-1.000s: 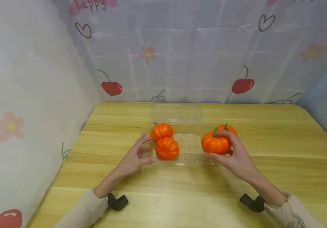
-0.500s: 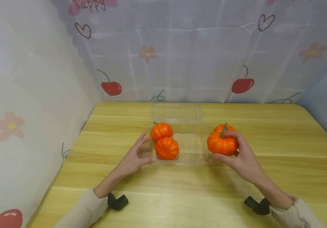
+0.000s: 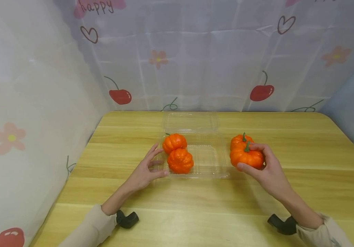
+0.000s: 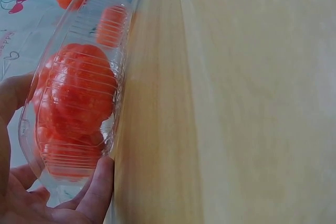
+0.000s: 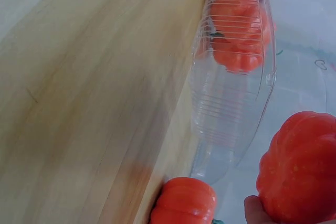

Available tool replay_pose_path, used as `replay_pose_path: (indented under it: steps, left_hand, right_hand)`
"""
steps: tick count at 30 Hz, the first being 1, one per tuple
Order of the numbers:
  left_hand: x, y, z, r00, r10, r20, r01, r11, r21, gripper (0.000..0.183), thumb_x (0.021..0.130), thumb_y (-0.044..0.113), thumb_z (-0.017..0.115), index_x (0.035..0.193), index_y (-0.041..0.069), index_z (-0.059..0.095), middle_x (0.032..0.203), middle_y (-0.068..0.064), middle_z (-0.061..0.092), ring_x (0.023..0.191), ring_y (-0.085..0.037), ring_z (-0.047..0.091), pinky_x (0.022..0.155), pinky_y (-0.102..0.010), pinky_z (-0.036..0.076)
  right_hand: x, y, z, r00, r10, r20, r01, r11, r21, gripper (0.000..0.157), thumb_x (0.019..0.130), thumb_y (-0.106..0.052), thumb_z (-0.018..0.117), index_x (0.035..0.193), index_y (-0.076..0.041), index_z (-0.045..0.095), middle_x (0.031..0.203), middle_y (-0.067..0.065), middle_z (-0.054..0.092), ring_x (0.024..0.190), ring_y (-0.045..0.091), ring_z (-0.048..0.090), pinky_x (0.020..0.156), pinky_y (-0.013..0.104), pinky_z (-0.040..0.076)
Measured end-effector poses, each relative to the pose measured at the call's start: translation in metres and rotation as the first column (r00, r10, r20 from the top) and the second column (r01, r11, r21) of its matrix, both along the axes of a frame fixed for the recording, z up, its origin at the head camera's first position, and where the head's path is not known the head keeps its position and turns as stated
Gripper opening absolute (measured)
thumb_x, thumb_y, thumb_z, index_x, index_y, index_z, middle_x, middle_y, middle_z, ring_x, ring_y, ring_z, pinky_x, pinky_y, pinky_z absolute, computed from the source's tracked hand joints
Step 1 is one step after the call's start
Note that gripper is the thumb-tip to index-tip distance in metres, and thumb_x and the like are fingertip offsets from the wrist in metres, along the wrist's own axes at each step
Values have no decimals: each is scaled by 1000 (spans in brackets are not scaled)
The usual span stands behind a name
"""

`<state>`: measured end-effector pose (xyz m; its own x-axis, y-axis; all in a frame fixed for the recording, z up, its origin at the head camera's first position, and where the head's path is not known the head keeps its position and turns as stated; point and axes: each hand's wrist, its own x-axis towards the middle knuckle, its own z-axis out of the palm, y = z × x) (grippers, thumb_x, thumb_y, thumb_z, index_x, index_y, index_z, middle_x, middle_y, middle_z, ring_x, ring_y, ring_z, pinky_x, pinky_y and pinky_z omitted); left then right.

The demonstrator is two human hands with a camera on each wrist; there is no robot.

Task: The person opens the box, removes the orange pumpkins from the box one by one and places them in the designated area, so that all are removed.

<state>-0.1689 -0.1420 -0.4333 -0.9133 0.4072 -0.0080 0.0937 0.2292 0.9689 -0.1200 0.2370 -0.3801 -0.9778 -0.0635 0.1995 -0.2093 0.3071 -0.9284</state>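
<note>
My right hand (image 3: 271, 173) pinches a small orange pumpkin (image 3: 245, 158) by its sides, green stem up. In the right wrist view this pumpkin (image 5: 299, 169) is off the table, with a fingertip (image 5: 254, 209) against it. Another pumpkin (image 3: 238, 140) stands on the table just behind, partly covered. A clear plastic clamshell container (image 3: 206, 161) lies with its lid (image 3: 192, 121) folded back. Two pumpkins sit in its left half: a rear one (image 3: 174, 142) and a front one (image 3: 180, 161). My left hand (image 3: 144, 173) holds the container's left end, thumb at the front and fingers round the side.
The container's right half shows bare ribbed plastic. The wooden table (image 3: 177, 212) extends to both sides and toward me. A printed curtain (image 3: 195, 68) hangs at its far edge, and a white sheet (image 3: 32, 85) stands along the left. A black mount (image 3: 283, 224) sits at each wrist.
My right hand has moved right with the pumpkin, from near the container's right rim to outside it, in front of the standing pumpkin. The left hand has stayed in place.
</note>
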Motion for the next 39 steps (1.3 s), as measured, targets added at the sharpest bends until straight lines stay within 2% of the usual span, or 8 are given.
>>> replay_pose_path:
  steps: [4,11,19,22,29,33,39]
  left_hand:
    - [0,0,-1,1000,1,-2,-1,1000,-1,82,87,12,77,155,11,30,165,2,0,132,-39,44,97,-41,50]
    - [0,0,-1,1000,2,-4,-2,1000,-5,82,87,12,77,154,10,30,165,0,0,132,-39,44,97,-41,50]
    - [0,1,-2,1000,5,2,-5,1000,1,81,86,15,78,154,12,32,165,2,0,132,-37,45,97,-40,50]
    - [0,0,-2,1000,11,3,-11,1000,-1,82,86,15,78,154,13,31,165,4,1,132,-37,45,98,-40,50]
    - [0,-1,-1,1000,14,1,-14,1000,-3,84,86,15,78,155,13,30,164,7,2,132,-35,46,98,-41,49]
    - [0,-1,-1,1000,17,6,-17,1000,-6,84,86,15,78,155,14,30,164,9,2,131,-35,46,98,-40,49]
    - [-1,-1,-2,1000,10,6,-10,1000,3,85,86,13,78,155,11,28,165,5,1,132,-37,45,98,-40,49]
  right_hand:
    - [0,3,-1,1000,-19,-12,20,1000,22,56,88,-3,73,132,1,38,131,9,41,107,16,50,81,14,50]
    - [1,9,-1,999,-49,19,46,992,120,83,88,-12,75,152,-5,24,142,17,38,113,14,45,84,8,44]
    - [2,17,-1,998,-57,16,52,973,223,69,88,-19,76,146,-2,41,141,15,40,112,22,45,82,7,42]
    - [2,19,-1,997,-65,32,56,971,232,72,88,-22,77,146,-2,40,141,14,42,115,23,45,83,7,41]
    - [2,27,0,997,-64,36,52,965,256,74,87,-23,78,147,-1,40,146,19,40,121,37,43,81,7,39]
    - [3,30,-1,998,-45,34,35,965,259,70,89,-21,76,146,0,41,147,19,39,120,35,43,83,4,40]
    - [4,34,-2,999,-48,14,43,962,268,69,86,-17,78,143,1,44,144,21,38,123,38,39,84,1,33]
